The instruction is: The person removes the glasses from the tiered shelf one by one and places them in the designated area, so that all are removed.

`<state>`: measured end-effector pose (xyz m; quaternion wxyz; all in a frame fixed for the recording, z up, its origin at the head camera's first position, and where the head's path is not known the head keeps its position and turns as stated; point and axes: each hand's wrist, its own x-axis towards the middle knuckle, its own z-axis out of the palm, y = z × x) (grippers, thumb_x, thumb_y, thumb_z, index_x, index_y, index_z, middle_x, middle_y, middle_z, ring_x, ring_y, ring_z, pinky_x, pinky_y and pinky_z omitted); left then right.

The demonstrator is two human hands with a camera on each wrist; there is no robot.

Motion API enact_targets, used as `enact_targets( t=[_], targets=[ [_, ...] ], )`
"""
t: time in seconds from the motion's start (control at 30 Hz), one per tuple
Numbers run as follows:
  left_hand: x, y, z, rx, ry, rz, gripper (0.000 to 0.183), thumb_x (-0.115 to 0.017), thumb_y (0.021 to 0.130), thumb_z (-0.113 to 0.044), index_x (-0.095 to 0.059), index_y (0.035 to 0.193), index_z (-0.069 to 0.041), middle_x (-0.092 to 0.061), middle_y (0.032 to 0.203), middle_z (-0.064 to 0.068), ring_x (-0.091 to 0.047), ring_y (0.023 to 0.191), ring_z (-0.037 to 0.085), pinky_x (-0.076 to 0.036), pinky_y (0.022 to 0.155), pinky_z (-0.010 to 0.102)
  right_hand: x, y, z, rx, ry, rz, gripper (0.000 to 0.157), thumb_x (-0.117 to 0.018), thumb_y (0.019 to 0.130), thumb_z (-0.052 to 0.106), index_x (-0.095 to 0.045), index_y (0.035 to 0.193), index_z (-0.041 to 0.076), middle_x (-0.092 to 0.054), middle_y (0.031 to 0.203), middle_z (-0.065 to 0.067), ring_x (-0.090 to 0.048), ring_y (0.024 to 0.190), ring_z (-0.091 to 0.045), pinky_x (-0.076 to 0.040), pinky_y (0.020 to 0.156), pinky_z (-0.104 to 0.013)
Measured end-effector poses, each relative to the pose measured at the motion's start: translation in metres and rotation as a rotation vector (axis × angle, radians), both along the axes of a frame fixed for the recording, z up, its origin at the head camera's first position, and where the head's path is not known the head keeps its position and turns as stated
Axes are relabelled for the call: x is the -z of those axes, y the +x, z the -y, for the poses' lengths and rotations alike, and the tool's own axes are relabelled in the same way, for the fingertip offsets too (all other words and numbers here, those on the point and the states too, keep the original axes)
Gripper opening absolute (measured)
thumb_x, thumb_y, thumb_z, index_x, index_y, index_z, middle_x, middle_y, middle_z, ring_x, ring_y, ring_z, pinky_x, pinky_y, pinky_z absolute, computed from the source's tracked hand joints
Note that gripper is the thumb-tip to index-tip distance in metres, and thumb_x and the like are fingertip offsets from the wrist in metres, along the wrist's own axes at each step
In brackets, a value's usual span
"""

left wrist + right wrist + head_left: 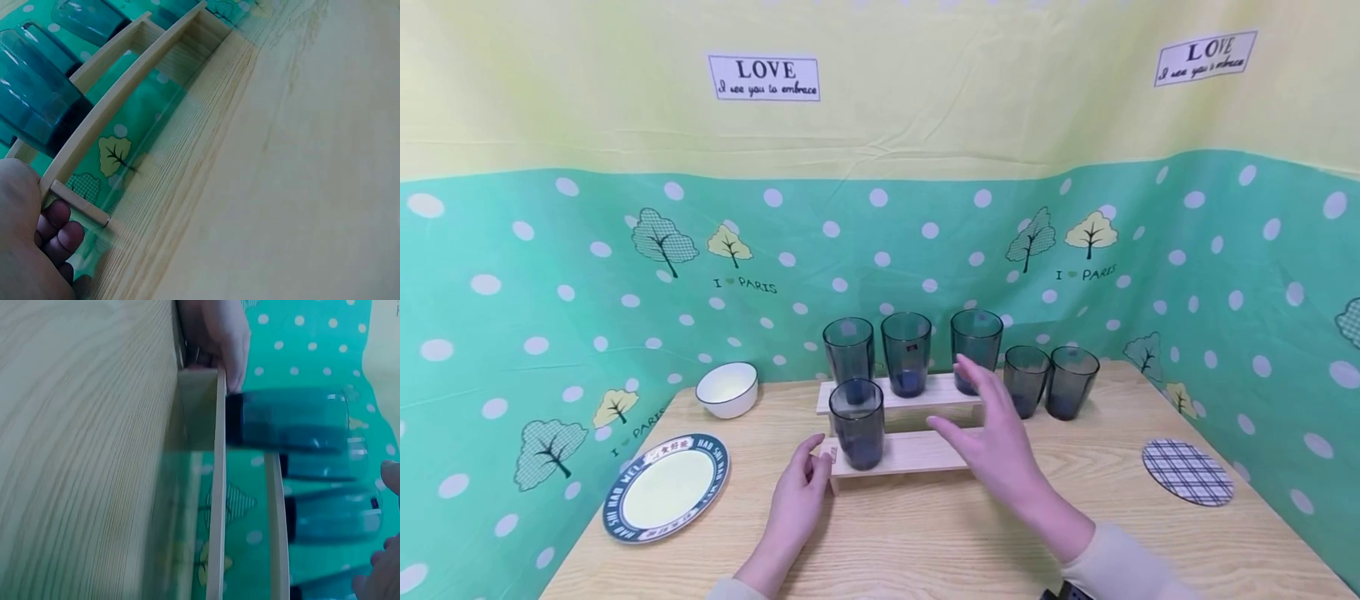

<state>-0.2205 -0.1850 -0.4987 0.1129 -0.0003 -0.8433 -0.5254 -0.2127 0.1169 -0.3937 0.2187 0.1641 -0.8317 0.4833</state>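
The left hand [799,492] grips the rack [917,452] at the left end of its lower tier; the left wrist view shows the fingers curled beneath the board, by the end leg. The right hand [1000,450] is raised over the right part of the lower tier, its fingers spread and its thumb held apart from them. From the head view it covers part of a glass behind it, and whether it touches that glass cannot be told there.

The rack is wooden, with two tiers, and stands in the middle of the counter [925,550], the upper tier farther from the person. The front glass [859,425] stands upright near the left end of the lower tier, just beside the left hand. On the upper tier stand three more, all upright: the left glass [850,350], the middle glass [907,362], which bears a small dark label, and the right glass [979,337]. All are dark and see-through.

Just beyond the rack's right end, an inner glass [1028,379] and an outer glass [1072,383] stand close together on the counter.

A white bowl [730,407] and a blue-rimmed plate [617,500] lie to the left, a checked mat [1187,472] to the right. Polka-dotted cloth [880,233] hangs behind.
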Motion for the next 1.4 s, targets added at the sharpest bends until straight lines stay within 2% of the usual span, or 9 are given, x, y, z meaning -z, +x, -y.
enact_targets(
  t=[0.1, 0.37, 0.57, 0.73, 1.13, 1.4],
  targets=[
    [0.0, 0.0, 0.0, 0.001, 0.007, 0.006, 0.046, -0.057, 0.117, -0.023, -0.054, 0.158, -0.002, -0.054, 0.083, -0.001, -0.051, 0.071, 0.014, -0.044, 0.067, 0.03, 0.0, 0.0, 0.015, -0.044, -0.015, 0.029, 0.094, -0.092, 0.094, 0.031, -0.039, 0.171, 0.027, -0.05, 0.164, 0.0, -0.047, 0.15, -0.03, -0.039, 0.122, -0.06],
    [-0.001, 0.001, 0.001, -0.001, 0.0, 0.005, 0.047, -0.057, 0.117, -0.023, -0.054, 0.158, -0.001, -0.055, 0.083, 0.0, -0.051, 0.071, 0.014, -0.044, 0.066, 0.03, 0.0, -0.003, 0.051, -0.134, -0.063, 0.136, 0.097, -0.093, 0.092, 0.033, -0.038, 0.172, 0.029, -0.047, 0.165, 0.009, -0.047, 0.152, -0.027, -0.037, 0.124, -0.057],
    [-0.001, 0.0, -0.001, 0.001, 0.001, 0.002, 0.047, -0.057, 0.117, -0.023, -0.054, 0.158, -0.001, -0.054, 0.082, 0.0, -0.051, 0.07, 0.015, -0.044, 0.065, 0.03, 0.005, -0.007, 0.067, -0.184, -0.071, 0.154, 0.098, -0.094, 0.092, 0.029, -0.037, 0.172, 0.026, -0.045, 0.166, 0.0, -0.051, 0.148, -0.027, -0.045, 0.12, -0.051],
    [0.002, -0.002, -0.001, -0.003, -0.002, 0.004, 0.046, -0.058, 0.116, -0.022, -0.055, 0.158, -0.002, -0.053, 0.081, -0.001, -0.05, 0.069, 0.014, -0.043, 0.065, 0.03, 0.006, -0.01, 0.078, -0.195, -0.092, 0.197, 0.101, -0.094, 0.092, 0.026, -0.035, 0.174, 0.026, -0.044, 0.167, -0.002, -0.052, 0.146, -0.027, -0.048, 0.117, -0.047],
    [0.001, -0.002, -0.001, -0.009, -0.005, -0.002, 0.044, -0.058, 0.116, -0.02, -0.056, 0.156, -0.003, -0.053, 0.081, -0.001, -0.051, 0.069, 0.014, -0.043, 0.065, 0.03, 0.018, -0.02, 0.092, -0.2, -0.094, 0.266, 0.102, -0.093, 0.093, 0.033, -0.033, 0.174, 0.021, -0.04, 0.172, -0.009, -0.06, 0.139, -0.042, -0.053, 0.11, -0.057],
    [0.002, -0.001, 0.0, -0.007, -0.005, -0.003, 0.046, -0.058, 0.116, -0.023, -0.055, 0.157, -0.002, -0.053, 0.081, -0.002, -0.05, 0.069, 0.013, -0.043, 0.065, 0.03, 0.023, -0.024, 0.099, -0.193, -0.085, 0.271, 0.103, -0.094, 0.091, 0.037, -0.034, 0.173, 0.02, -0.043, 0.17, -0.016, -0.058, 0.141, -0.042, -0.051, 0.111, -0.058]
  ],
)
